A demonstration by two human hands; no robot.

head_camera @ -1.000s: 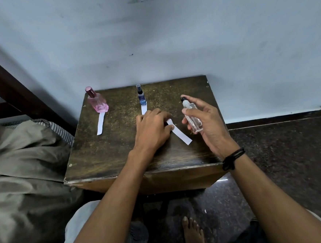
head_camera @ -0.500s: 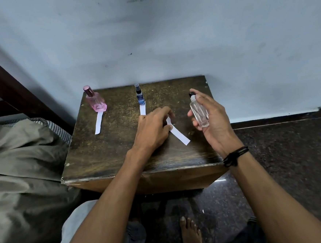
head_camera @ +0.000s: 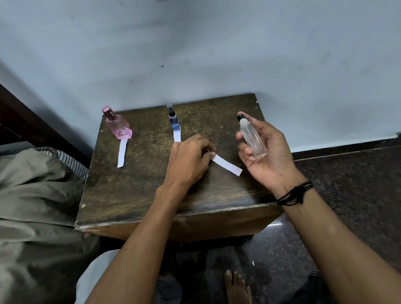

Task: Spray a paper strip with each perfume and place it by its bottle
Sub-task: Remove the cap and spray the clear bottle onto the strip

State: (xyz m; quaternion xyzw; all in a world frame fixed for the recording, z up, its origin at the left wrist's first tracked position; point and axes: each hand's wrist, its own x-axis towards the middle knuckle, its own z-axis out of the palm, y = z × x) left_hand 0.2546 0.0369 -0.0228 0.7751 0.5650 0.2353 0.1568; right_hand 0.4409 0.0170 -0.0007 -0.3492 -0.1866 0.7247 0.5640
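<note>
My right hand (head_camera: 270, 157) holds a clear perfume bottle (head_camera: 253, 139) with a black sprayer, upright over the right side of the wooden table (head_camera: 131, 197). My left hand (head_camera: 188, 162) pinches one end of a white paper strip (head_camera: 226, 165) that lies slanted on the table, its free end pointing toward the right hand. A pink bottle (head_camera: 117, 126) stands at the back left with a strip (head_camera: 122, 155) in front of it. A small blue bottle (head_camera: 174, 118) stands at the back middle, its strip (head_camera: 177, 135) partly hidden by my left hand.
A pale wall rises right behind the table. A bed with grey-green cloth (head_camera: 28, 211) lies to the left, and its dark wooden frame (head_camera: 14, 110) slants upward. Dark speckled floor (head_camera: 363, 188) spreads to the right. My bare foot (head_camera: 236, 291) rests below the table.
My right hand has lifted the clear bottle away from the strip and turned it upright, farther back and right. My left hand keeps its pinch on the strip.
</note>
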